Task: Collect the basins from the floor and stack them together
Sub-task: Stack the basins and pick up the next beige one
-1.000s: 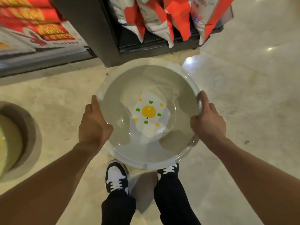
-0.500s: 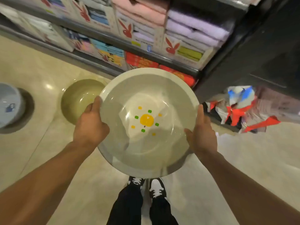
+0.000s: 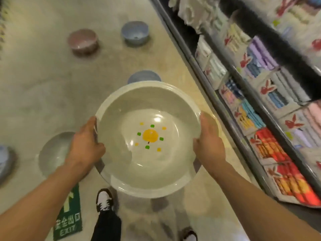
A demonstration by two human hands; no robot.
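I hold a large pale grey basin [image 3: 121, 162] with an orange-and-green sticker in its bottom, level in front of my chest. My left hand [image 3: 86, 143] grips its left rim and my right hand [image 3: 208, 143] grips its right rim. More basins stand on the floor: a grey one [image 3: 52, 153] partly behind my left wrist, a blue one [image 3: 144, 77] mostly hidden behind the held basin's far rim, a pink one [image 3: 82, 40] and another blue one [image 3: 135, 33] further off, and a pale blue one [image 3: 4, 159] cut by the left edge.
Shop shelves [image 3: 257, 105] packed with boxed towels run along the right side, their base rail close to my right arm. A green EXIT floor sticker [image 3: 68, 218] lies near my left foot [image 3: 104, 200]. Polished beige floor stretches ahead.
My view has swung left, so the shelves have moved from the top to the right side and the open floor with several basins has come into sight. Both hands keep the same grip on the basin.
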